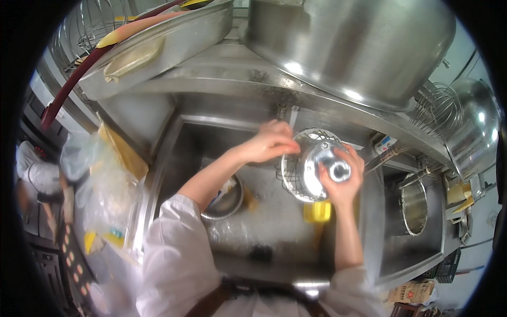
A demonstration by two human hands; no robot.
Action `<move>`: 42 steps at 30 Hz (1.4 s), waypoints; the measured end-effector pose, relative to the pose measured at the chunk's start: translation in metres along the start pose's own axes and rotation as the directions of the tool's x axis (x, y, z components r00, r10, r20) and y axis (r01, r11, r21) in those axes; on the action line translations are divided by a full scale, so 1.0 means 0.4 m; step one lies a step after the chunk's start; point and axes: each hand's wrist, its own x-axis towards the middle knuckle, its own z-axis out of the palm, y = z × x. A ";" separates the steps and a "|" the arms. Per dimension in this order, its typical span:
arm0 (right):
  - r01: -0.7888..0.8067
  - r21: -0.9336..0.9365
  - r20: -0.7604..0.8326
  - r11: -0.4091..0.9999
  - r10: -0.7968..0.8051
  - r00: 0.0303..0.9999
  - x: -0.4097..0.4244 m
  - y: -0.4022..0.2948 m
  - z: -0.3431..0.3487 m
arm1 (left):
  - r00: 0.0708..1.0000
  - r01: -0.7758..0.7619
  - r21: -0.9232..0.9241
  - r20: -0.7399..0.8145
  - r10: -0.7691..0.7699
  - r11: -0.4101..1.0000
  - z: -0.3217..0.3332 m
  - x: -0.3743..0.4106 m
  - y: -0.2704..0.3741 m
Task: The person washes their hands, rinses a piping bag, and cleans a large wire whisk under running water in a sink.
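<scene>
My right hand [344, 178] grips a shiny round metal part [313, 174] by its raised hub. Around and partly behind that part shows a round wire-mesh piece with a pale rim [288, 180]; I cannot tell whether the two are joined. My left hand [277, 140] is bent near the left edge of the rim, below the tap [282, 111]. Its fingers are partly hidden, so its hold is unclear. Both hands are over a stainless steel sink basin [277, 233]. A yellow plastic container [317, 211] sits in the basin beneath the metal part, and a metal bowl [231, 208] stands under my left forearm.
Above the sink, a steel shelf [222, 81] carries a large steel pot [348, 47] and a tub [190, 43] with utensils. Balloon whisks [437, 107] hang at right, above a second basin [412, 253] holding a metal pot [414, 206]. Plastic bags [115, 194] lie left; another person [41, 170] is beyond.
</scene>
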 end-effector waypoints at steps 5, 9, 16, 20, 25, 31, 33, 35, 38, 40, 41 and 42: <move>-0.056 0.118 0.004 0.991 0.056 0.998 -0.003 0.004 -0.001 | 0.987 0.103 -0.167 0.140 -0.080 0.981 0.011 0.010 -0.026; -0.169 0.175 0.016 0.970 0.169 0.985 -0.009 0.004 -0.013 | 0.997 0.049 -0.094 0.062 -0.043 0.994 -0.024 0.008 -0.014; -0.096 0.048 -0.045 0.994 0.098 0.994 -0.003 -0.012 -0.016 | 0.948 0.246 -0.261 -0.137 -0.288 0.933 0.003 -0.026 -0.045; -0.020 -0.038 -0.056 0.999 0.018 0.998 0.000 -0.026 -0.016 | 0.904 0.161 -0.102 -0.385 -0.188 0.982 0.108 -0.035 -0.026; 0.048 -0.060 -0.053 0.997 -0.051 0.997 -0.009 -0.038 -0.013 | 0.833 0.374 -0.437 -0.230 -0.504 0.818 0.190 -0.055 -0.069; -0.038 -0.073 -0.126 0.997 0.029 0.992 -0.006 -0.001 0.003 | 0.716 0.429 -0.729 -0.086 -0.692 0.534 0.195 -0.011 -0.034; -0.151 -0.063 -0.132 0.986 0.142 0.981 0.000 -0.012 0.022 | 0.646 0.443 -0.746 -0.120 -0.754 0.498 0.194 0.001 -0.030; -0.161 -0.025 -0.129 0.987 0.156 0.979 0.001 -0.011 0.051 | 0.593 0.423 -0.750 -0.196 -0.781 0.509 0.198 -0.009 -0.063; -0.152 -0.011 -0.132 0.988 0.149 0.980 -0.003 -0.002 0.061 | 0.560 0.427 -0.786 -0.159 -0.813 0.448 0.171 0.000 -0.014; -0.149 0.000 -0.122 0.989 0.148 0.981 -0.011 -0.006 0.077 | 0.585 0.430 -0.773 -0.155 -0.796 0.466 0.161 -0.021 -0.019; -0.147 0.004 -0.119 0.989 0.146 0.982 -0.015 -0.008 0.085 | 0.617 0.424 -0.754 -0.165 -0.769 0.502 0.159 -0.034 -0.031; -0.139 0.005 -0.115 0.990 0.139 0.984 -0.013 -0.008 0.091 | 0.650 0.411 -0.736 -0.177 -0.739 0.538 0.153 -0.037 -0.036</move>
